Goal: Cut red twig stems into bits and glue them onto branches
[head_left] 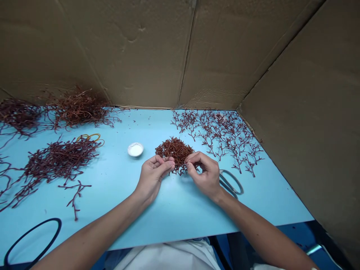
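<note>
In the head view a heap of short reddish-brown twig-like pieces [174, 147] lies at the middle of the light blue table. My left hand [156, 170] is at the heap's near left edge, thumb and fingertips pinched together. Whatever sits in that pinch is too small to make out. My right hand [205, 172] is at the near right edge, its fingers also pinched, and I cannot tell what they hold. Green-handled scissors [232, 182] lie partly hidden behind my right hand. A small white dish [135, 149] with white contents stands left of the heap.
Branched brown sprigs [222, 131] spread over the back right. Bundles of long brown stems [78, 107] and a thicker pile of branches [60, 159] lie left, by yellow bands [90, 138]. One loose sprig [75, 198] and a black loop [32, 240] are nearer. Cardboard walls [146, 52] enclose the table.
</note>
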`<state>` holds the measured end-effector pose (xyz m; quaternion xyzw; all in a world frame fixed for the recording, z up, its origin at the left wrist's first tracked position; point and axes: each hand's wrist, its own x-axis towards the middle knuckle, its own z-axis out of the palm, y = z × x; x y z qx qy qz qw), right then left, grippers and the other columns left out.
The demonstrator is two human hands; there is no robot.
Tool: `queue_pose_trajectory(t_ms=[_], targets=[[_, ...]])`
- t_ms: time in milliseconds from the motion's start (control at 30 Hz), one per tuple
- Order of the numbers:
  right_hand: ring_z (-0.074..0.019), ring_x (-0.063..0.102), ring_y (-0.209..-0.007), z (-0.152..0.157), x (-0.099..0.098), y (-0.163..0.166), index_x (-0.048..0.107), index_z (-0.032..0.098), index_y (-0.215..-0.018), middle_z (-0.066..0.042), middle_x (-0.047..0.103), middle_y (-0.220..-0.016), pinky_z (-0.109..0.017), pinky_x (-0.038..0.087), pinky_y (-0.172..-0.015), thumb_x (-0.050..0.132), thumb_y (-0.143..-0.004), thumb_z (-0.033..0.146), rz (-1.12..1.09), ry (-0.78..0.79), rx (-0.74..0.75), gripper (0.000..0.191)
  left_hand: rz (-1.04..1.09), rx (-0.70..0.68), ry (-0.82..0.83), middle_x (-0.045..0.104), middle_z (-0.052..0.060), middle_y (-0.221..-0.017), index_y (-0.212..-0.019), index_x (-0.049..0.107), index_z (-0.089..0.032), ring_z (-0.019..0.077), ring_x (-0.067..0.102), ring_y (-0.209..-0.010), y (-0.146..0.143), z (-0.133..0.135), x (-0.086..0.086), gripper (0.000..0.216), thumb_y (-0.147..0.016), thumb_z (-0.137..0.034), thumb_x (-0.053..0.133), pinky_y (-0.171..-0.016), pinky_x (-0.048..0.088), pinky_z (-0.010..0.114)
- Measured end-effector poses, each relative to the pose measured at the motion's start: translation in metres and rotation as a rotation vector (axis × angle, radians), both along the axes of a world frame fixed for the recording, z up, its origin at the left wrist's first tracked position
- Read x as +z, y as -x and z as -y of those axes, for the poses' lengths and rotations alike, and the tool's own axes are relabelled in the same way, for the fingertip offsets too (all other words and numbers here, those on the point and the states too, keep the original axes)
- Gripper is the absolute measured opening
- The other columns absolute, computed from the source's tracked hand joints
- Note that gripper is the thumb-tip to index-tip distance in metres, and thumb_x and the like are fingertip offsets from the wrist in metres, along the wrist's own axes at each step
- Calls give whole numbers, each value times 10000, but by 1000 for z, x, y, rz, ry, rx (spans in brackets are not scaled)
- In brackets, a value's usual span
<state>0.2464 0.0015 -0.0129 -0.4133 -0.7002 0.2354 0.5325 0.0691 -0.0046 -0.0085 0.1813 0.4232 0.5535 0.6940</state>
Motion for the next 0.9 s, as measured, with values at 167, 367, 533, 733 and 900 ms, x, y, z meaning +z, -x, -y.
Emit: queue_pose_trajectory(t_ms=[167, 367, 533, 733, 900], targets=[[-156, 677, -700, 0, 0, 0, 596, 237, -799, -23, 712, -785, -273, 547, -586, 632, -912, 133, 6, -13, 11, 158, -48, -3, -7, 803, 55, -845, -668, 601, -159, 131, 758, -770, 1, 0, -3, 450, -523, -253, 1017, -773, 641, 231], [-158, 689, -714, 0, 1, -1, 604, 228, -816, -26, 706, -794, -270, 558, -589, 637, -914, 122, -1, -32, 15, 148, -358, 3, -218, 816, 59, -793, -665, 625, -166, 160, 774, -733, 2, 2, -3, 335, -621, -212, 954, -722, 653, 256], [-158, 692, -711, 2, 0, -2, 616, 225, -825, -26, 707, -797, -266, 567, -583, 644, -914, 112, -20, -27, 29, 146, -477, 0, -374, 813, 55, -812, -668, 676, -179, 199, 801, -796, -1, 7, -3, 233, -686, -214, 905, -754, 673, 290], [-159, 705, -727, 3, -1, -7, 640, 221, -841, -31, 722, -816, -270, 581, -609, 650, -916, 97, -19, -37, 2, 145, -496, 14, -420, 830, 61, -858, -784, 797, -186, 207, 810, -822, 0, 8, -7, 122, -733, -235, 897, -801, 682, 304], [-156, 704, -726, 2, -1, -7, 648, 219, -835, -30, 726, -813, -264, 576, -604, 660, -910, 88, -13, -53, -8, 151, -467, 24, -431, 817, 59, -860, -824, 774, -180, 197, 811, -788, 3, 6, -8, 130, -833, -294, 836, -768, 673, 300]])
